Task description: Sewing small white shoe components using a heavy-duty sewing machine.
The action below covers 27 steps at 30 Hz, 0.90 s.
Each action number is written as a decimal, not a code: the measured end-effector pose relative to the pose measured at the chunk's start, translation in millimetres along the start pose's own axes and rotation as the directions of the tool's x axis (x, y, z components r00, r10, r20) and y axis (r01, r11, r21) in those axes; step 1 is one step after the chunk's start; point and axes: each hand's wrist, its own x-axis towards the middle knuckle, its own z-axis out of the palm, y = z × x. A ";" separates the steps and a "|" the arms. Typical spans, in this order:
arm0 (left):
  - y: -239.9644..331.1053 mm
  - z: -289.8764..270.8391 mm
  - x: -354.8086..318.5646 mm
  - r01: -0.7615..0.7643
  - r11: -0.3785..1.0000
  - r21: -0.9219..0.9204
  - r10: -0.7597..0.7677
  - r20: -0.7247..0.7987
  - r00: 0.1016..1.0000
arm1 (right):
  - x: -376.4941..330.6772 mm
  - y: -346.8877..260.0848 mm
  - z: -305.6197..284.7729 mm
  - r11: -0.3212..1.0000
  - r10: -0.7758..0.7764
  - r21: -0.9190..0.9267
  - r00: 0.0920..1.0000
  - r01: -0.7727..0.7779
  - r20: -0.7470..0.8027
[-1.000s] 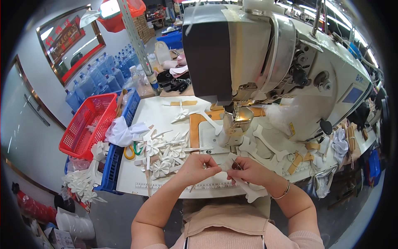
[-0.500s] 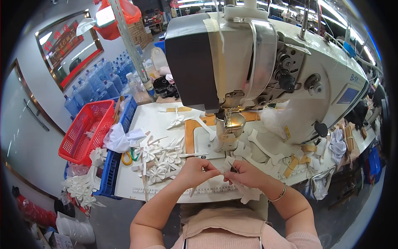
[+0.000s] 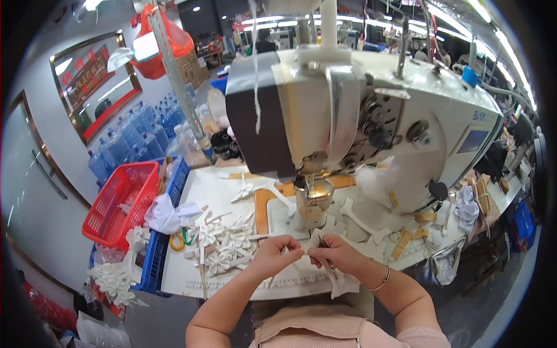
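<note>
My left hand and my right hand meet just in front of the sewing machine's needle post. Together they pinch a small white cut piece of material between the fingertips. A thin dark tool shows in my right hand's fingers. A longer white piece hangs under my right hand. The big white sewing machine looms right above the hands. To the left lies a heap of white flower-shaped cut pieces on the white table.
A red basket and a blue crate stand at the table's left edge, with green-handled scissors and white cloth beside them. Tan strips lie right of the machine. Water bottles stack far left.
The camera has come closer to the machine. My hands stay together on the small white piece, now slightly nearer the needle post.
</note>
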 end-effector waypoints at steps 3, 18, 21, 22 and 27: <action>9.3 -1.4 20.7 0.125 0.949 -0.288 -0.126 0.013 0.992 | -1.0 -24.5 -0.9 0.970 -0.028 -0.244 0.977 -0.025 -0.213; 34.3 -29.5 110.1 0.055 0.870 -0.490 -0.039 0.044 0.998 | 53.7 -79.9 -17.5 0.418 -0.755 -0.858 0.640 0.300 -0.143; 25.1 -32.9 111.7 0.036 0.859 -0.510 -0.013 0.049 0.999 | 48.9 -86.0 -22.5 0.222 -0.766 -0.957 0.640 0.187 -0.052; 11.7 -34.2 115.1 0.082 0.864 -0.497 -0.048 0.081 0.996 | 46.1 -87.3 -27.2 0.121 -0.761 -0.986 0.649 0.114 -0.018; 53.0 -27.0 95.8 0.129 0.820 -0.557 -0.138 0.026 0.990 | 30.1 -76.3 -42.0 0.090 -0.769 -0.963 0.632 0.253 0.094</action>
